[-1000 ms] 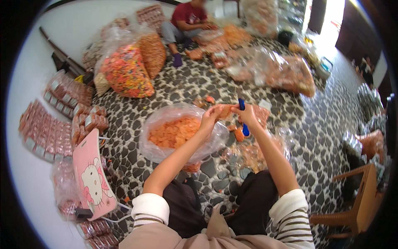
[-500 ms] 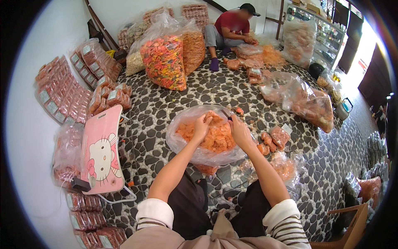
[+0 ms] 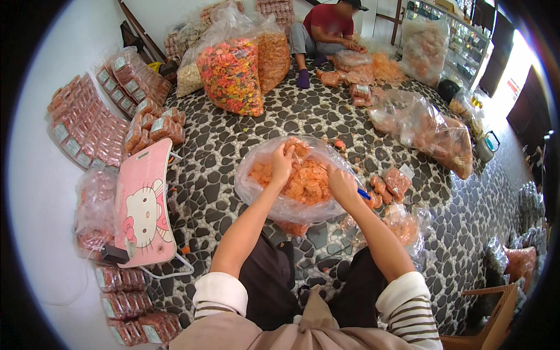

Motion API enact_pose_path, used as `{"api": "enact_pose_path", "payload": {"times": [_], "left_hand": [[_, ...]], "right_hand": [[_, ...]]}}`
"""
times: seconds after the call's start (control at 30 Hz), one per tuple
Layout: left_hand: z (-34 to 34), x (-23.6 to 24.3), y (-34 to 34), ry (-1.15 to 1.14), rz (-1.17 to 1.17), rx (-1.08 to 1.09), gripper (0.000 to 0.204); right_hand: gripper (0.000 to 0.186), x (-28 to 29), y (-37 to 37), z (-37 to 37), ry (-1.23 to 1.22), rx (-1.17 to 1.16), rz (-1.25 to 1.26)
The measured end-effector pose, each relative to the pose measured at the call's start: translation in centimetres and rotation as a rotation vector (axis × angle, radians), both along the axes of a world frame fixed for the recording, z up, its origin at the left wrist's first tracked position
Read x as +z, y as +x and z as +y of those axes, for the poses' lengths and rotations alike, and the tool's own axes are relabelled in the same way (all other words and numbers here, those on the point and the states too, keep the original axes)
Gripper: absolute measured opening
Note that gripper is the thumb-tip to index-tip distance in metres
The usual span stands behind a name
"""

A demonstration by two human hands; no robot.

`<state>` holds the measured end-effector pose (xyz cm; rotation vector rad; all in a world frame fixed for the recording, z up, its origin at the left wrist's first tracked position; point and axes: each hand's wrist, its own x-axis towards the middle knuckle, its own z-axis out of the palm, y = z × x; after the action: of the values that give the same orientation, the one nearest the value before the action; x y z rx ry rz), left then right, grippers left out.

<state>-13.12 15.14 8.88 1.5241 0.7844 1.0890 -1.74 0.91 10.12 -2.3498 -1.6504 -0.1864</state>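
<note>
A large clear plastic bag (image 3: 251, 189) stands spread wide between my knees, full of thin orange chips (image 3: 309, 184). Over its far side my left hand (image 3: 282, 163) pinches a small clear packet of orange chips (image 3: 298, 146). My right hand (image 3: 343, 184) is closed around a slim tool with a blue end (image 3: 363, 193), which sticks out behind the palm. The tool's other end is too small to make out. Both hands are above the chips, a short way apart.
Filled packets (image 3: 396, 182) and a clear bag of chips (image 3: 402, 224) lie to the right. A pink folding table (image 3: 146, 204) leans at the left beside stacked packets. Big sacks (image 3: 230, 76) stand ahead. Another person (image 3: 329, 29) sits at the back. A brown chair (image 3: 496, 315) is lower right.
My right hand has turned and come lower, so the tool's blue end now shows behind it. My left hand has lifted the small packet slightly toward the bag's far rim.
</note>
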Motion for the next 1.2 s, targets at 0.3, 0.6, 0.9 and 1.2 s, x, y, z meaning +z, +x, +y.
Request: {"api": "enact_pose_path", "payload": {"times": [0.3,0.6,0.9,1.2], "left_hand": [[-0.3,-2.4,0.6,0.285,0.263,-0.033,0.024],[-3.6,0.7,0.3,0.151,0.368,-0.327,0.031],[-3.0,1.6,0.0,0.981,0.459,-0.315,0.03],[-2.0,1.6,-0.4,1.077,0.549,-0.383,0.025]], "right_hand": [[0.024,-1.0,1.6,1.2,0.397,-0.049,0.465],[0.018,0.0,1.5,1.7,0.405,-0.094,0.576],[0.02,-0.2,2.2,1.7,0.429,-0.056,0.57],[0.025,-1.5,3.0,2.6,0.435,-0.228,0.569]]}}
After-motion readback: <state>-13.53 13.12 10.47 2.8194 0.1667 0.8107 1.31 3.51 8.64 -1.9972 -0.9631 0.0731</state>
